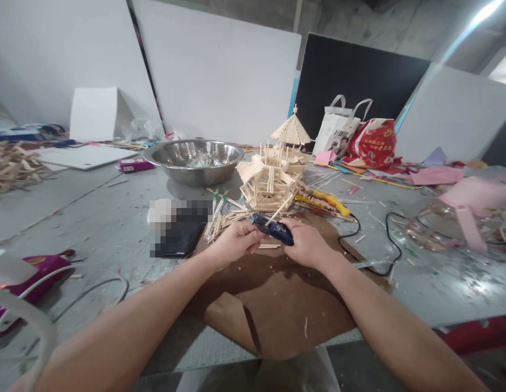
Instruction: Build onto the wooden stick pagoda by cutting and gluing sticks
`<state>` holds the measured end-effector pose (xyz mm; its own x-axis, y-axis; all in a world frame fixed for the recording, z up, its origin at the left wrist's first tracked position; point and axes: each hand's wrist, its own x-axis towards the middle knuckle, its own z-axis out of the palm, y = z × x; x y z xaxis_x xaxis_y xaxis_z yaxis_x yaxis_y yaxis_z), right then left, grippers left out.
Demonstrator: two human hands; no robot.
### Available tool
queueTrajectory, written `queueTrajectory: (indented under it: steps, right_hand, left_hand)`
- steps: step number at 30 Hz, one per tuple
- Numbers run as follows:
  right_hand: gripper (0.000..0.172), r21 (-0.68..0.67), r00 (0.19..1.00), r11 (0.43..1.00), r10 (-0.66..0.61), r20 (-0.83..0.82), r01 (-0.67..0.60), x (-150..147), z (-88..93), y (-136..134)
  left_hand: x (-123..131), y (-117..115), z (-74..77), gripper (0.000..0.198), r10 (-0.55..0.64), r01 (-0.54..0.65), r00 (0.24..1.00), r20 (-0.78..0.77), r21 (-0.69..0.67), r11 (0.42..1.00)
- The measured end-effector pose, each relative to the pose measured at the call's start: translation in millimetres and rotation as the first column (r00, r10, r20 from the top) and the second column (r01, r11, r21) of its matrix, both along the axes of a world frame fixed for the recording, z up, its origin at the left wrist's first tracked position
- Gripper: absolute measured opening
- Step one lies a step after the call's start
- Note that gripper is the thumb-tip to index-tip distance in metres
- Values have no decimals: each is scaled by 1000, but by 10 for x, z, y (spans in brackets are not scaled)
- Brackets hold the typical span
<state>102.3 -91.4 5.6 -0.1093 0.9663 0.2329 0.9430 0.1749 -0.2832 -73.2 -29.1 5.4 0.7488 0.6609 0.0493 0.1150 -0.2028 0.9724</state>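
L hand (237, 240) & R hand (305, 240) — fingers both gripping blue tool (282, 233), stick (280, 209) against it — stick house (270, 179) just bhd

The held tool (284, 234) is coloured dark blue; the stick pavilion (271, 185) at twelve o'clock, cream; the jug lid (479, 196) at three, pink; the sheet (289, 299) at six, brown.

White panels (220, 71) behind a grey table (101, 209)
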Motion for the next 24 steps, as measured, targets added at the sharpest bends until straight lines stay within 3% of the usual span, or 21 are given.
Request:
queueTrajectory:
  steps: [3,7,10,13,19,24]
  right_hand:
    - [52,37,993,994,103,-64,-101,28,-6,9]
    - [53,87,980,981,180,-81,-172,63,-14,20]
    - [54,173,961,949,273,-39,-263,107,-30,43]
    - [58,211,966,943,255,39,-258,158,-37,64]
    - [52,117,990,992,-53,132,37,277,-38,117]
    - [62,6,936,969,-238,259,245,475,-116,202]
  left_hand:
    - [1,-16,9,32,-74,85,995,70,-175,981]
    - [-9,-36,42,30,-136,179,981,137,-389,904]
    - [-30,-37,69,26,-190,260,963,192,-469,844]
    - [-47,-31,86,24,-202,280,957,208,-485,829]
    - [-17,-22,88,26,-84,107,993,88,-300,948]
    - [17,3,74,29,50,-45,996,-76,68,997]
